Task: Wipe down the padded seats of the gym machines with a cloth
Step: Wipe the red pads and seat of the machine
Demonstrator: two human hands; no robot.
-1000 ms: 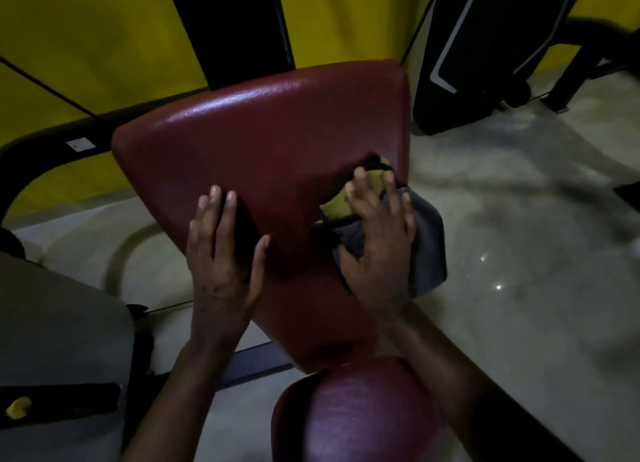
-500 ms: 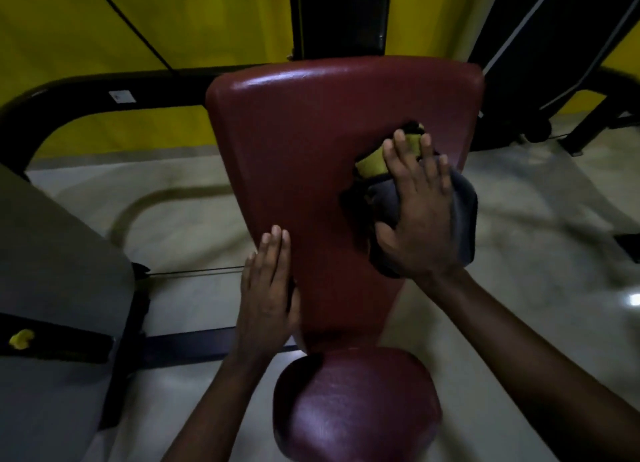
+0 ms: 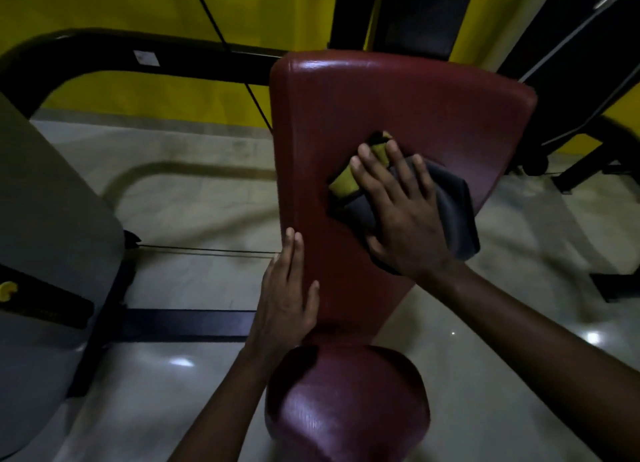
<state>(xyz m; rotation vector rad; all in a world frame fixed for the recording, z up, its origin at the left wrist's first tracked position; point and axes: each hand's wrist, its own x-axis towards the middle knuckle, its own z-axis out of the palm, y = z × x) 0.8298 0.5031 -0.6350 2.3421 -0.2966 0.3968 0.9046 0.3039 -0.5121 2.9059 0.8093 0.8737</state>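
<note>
Red back pad [image 3: 381, 98] bears grey-yellow cloth [image 3: 457, 212] right of centre; round red seat [image 3: 346, 413] below; pale floor [image 3: 207, 202] underneath.

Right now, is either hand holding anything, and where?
Nothing gripped: right hand presses the cloth flat, over its middle; left hand rests on the backrest edge.

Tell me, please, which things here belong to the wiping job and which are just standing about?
Job: grey and yellow folded cloth under the right hand; dark red padded backrest, touched by the left hand; dark red rounded padded seat.
Standing about: grey machine cover; black curved steel frame; thin black cable.
</note>
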